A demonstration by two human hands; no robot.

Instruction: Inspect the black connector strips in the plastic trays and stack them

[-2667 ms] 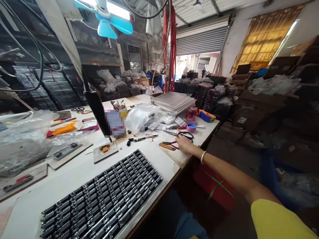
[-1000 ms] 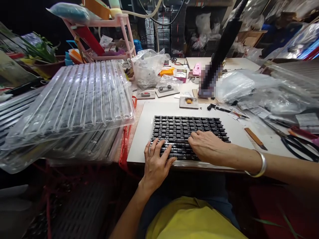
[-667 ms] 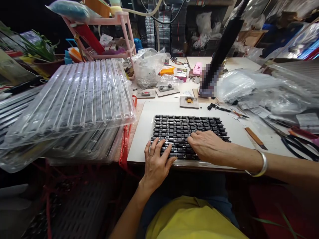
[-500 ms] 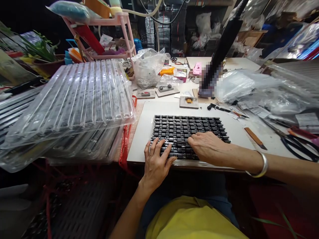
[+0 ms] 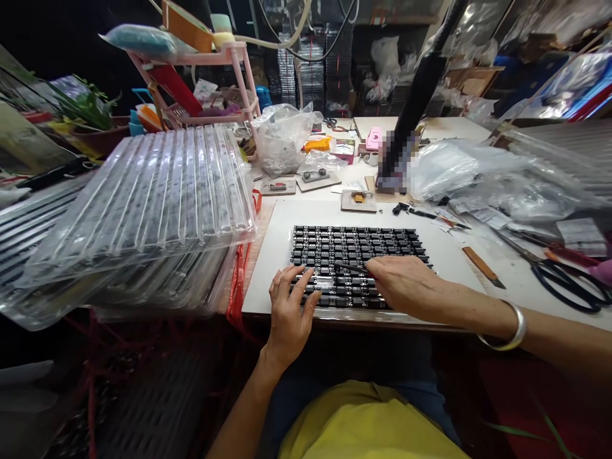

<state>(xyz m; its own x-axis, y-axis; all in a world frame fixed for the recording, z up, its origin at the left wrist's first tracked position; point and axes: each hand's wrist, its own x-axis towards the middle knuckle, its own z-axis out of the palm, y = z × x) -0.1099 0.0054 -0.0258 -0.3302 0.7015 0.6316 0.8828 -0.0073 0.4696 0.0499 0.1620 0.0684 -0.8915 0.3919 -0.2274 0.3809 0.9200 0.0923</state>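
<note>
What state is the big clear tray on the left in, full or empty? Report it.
Empty, as far as shows: the clear tray has bare ribbed channels, lying tilted on a stack.

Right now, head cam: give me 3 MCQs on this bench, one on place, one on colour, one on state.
1. Where do the clear plastic trays sit relative to the black parts array?
A. left
B. right
C. on top of it

2. What colour is the rack behind the trays?
A. green
B. pink
C. white

3. What is the left hand doing?
A. holding scissors
B. raised off the bench
C. fingers spread on the array

Answers: 1 A, the stack fills the left side. 2 B, its legs and shelves are pink. 3 C, fingertips rest on the near-left rows while the right hand pinches a thin dark tool.
</note>
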